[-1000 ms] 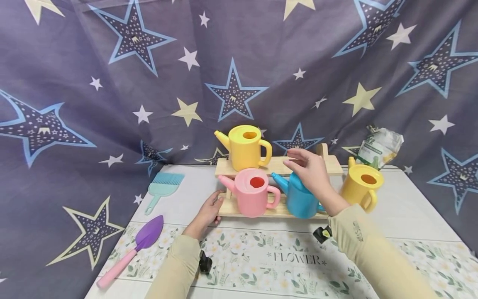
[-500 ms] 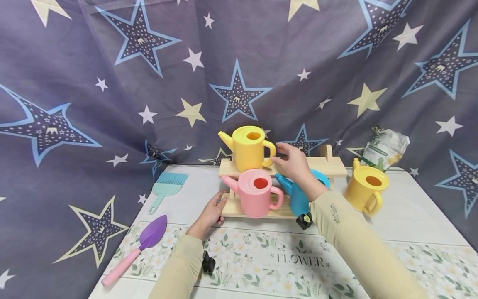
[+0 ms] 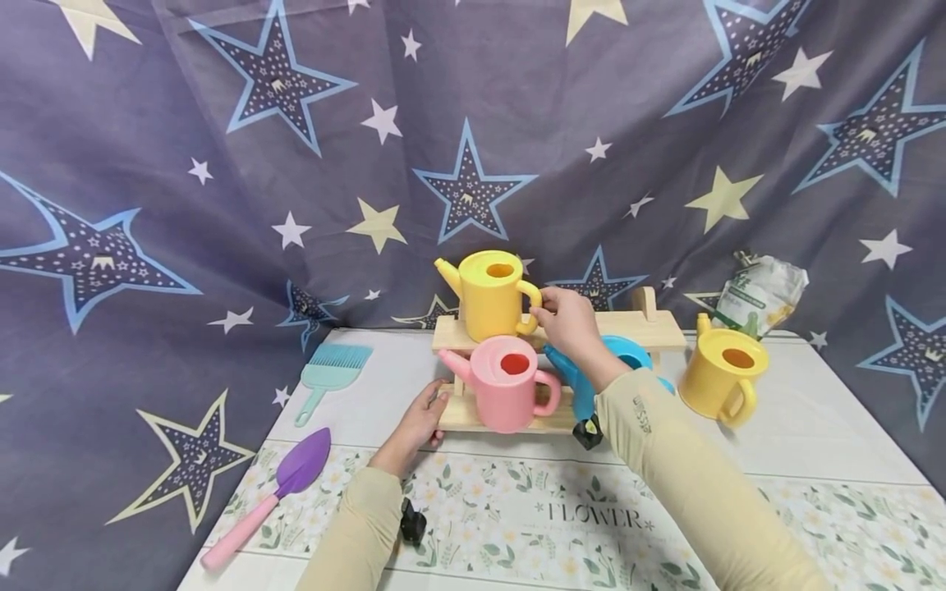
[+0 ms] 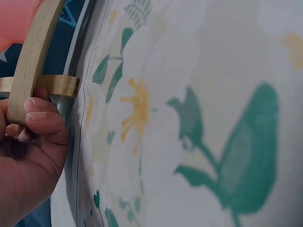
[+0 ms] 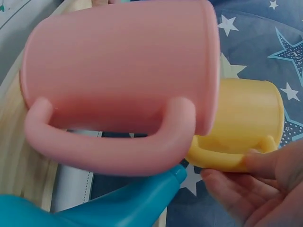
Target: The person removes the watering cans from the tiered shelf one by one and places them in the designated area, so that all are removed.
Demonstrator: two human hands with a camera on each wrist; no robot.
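On the upper tier of a wooden two-tier shelf (image 3: 606, 330) stands a yellow watering can (image 3: 488, 297), spout to the left. My right hand (image 3: 572, 322) pinches its handle between thumb and fingers, as the right wrist view also shows. My left hand (image 3: 421, 417) grips the left end of the lower tier, its fingers curled round the wooden slat (image 4: 35, 61) in the left wrist view. A pink watering can (image 3: 505, 386) sits on the lower tier. Beside it is a blue watering can (image 3: 584, 386), partly hidden behind my right forearm.
Another yellow watering can (image 3: 723, 373) stands on the table right of the shelf, in front of a white bag (image 3: 764, 294). To the left lie a teal brush (image 3: 334, 369) and a purple trowel (image 3: 303, 461) with a pink handle. A starry curtain (image 3: 355, 148) hangs behind.
My right hand has moved left from above the blue can to the upper yellow can's handle and closed on it. My left hand has stayed on the shelf end.
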